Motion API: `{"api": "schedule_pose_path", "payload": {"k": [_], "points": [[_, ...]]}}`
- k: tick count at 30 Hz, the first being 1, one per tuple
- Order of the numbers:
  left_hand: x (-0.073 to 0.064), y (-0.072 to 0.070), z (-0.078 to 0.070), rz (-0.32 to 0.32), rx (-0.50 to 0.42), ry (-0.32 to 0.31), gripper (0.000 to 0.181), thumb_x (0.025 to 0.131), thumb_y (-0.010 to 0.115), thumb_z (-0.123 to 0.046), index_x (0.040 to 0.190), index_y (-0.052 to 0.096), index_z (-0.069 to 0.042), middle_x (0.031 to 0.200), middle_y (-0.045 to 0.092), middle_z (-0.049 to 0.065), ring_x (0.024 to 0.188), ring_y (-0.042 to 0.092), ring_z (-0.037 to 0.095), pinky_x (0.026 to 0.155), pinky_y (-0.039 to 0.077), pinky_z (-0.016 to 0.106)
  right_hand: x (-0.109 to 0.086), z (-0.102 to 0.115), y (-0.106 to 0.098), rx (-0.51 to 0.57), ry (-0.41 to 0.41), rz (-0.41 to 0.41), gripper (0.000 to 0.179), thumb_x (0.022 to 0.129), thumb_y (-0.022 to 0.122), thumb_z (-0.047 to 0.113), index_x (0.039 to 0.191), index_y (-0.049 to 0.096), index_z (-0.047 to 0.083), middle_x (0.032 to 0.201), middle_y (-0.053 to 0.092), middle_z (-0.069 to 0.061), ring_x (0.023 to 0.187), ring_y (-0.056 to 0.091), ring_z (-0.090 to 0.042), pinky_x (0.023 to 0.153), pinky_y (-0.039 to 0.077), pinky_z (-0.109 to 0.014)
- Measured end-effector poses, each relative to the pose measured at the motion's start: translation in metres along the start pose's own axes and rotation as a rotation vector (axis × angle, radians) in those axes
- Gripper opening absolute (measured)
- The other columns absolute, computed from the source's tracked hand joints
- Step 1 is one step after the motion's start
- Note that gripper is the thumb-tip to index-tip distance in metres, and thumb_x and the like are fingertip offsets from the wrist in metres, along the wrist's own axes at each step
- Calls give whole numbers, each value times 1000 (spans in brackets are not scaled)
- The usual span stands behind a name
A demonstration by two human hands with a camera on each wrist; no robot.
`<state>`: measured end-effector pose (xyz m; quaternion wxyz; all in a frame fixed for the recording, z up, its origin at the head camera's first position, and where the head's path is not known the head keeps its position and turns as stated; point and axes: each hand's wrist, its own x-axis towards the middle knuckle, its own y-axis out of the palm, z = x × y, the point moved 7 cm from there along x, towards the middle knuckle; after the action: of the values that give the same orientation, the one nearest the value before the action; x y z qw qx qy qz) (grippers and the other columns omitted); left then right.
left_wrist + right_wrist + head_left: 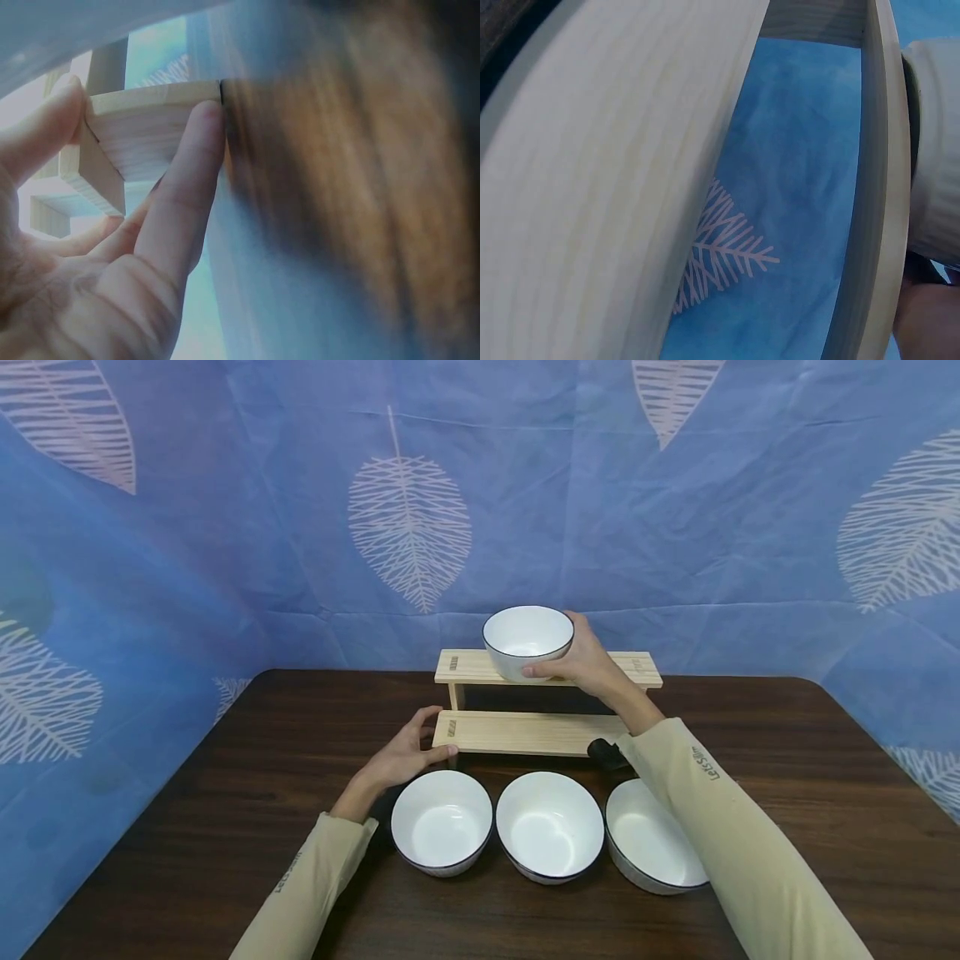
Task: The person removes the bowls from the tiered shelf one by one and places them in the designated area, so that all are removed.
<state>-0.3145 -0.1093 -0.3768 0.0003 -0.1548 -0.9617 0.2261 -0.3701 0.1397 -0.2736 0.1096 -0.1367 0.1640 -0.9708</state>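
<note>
A white bowl with a dark rim (527,639) is at the upper board of a two-tier wooden rack (525,732). My right hand (588,664) grips it from the right, thumb on the near side. In the right wrist view the bowl's ribbed side (937,150) is close against the upper board (881,187); whether it bears its full weight there I cannot tell. My left hand (401,752) holds the left end of the lower tier. The left wrist view shows thumb and fingers around that wooden end (154,120).
Three more white bowls stand in a row before the rack: left (442,822), middle (551,827) and right (652,839), the last partly behind my right sleeve. All are on a dark wooden table (225,793). Behind hangs a blue leaf-patterned cloth (525,510).
</note>
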Motion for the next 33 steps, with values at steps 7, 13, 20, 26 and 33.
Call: {"api": "schedule_pose_path", "payload": {"k": [7, 13, 20, 26, 33], "points": [[0, 1, -1, 6, 12, 4, 77, 99, 67, -11, 159, 20, -2, 146, 44, 32, 123, 57, 40, 103, 42, 58, -5, 2, -3, -41, 6, -12, 108, 80, 85, 9, 157, 11, -4, 155, 27, -27, 139, 38, -42, 111, 35, -52], [1, 1, 0, 5, 17, 9, 77, 98, 68, -11, 159, 21, -1, 144, 46, 32, 120, 59, 39, 102, 42, 57, -12, 6, -11, -81, 0, -27, 108, 80, 85, 13, 158, 12, -4, 155, 29, -26, 139, 37, -41, 111, 34, -55], [0, 0, 1, -1, 6, 7, 78, 98, 68, -11, 159, 21, -1, 146, 45, 32, 122, 58, 40, 102, 43, 57, -23, 14, -20, -93, 12, -40, 113, 79, 86, 16, 160, 9, 0, 158, 28, -23, 141, 35, -39, 113, 31, -54], [0, 2, -1, 2, 14, 26, 79, 99, 67, -10, 160, 19, 1, 146, 44, 33, 130, 51, 42, 104, 41, 58, -33, 16, -30, -117, 4, -44, 113, 79, 86, 16, 161, 9, 3, 158, 28, -22, 139, 37, -39, 112, 32, -54], [0, 2, 2, -6, 1, 14, 78, 99, 67, -11, 160, 20, -1, 147, 44, 33, 125, 55, 41, 103, 42, 58, -44, 18, -40, -113, -33, -29, 108, 79, 85, 10, 159, 13, 0, 155, 27, -25, 135, 40, -40, 109, 36, -55]]}}
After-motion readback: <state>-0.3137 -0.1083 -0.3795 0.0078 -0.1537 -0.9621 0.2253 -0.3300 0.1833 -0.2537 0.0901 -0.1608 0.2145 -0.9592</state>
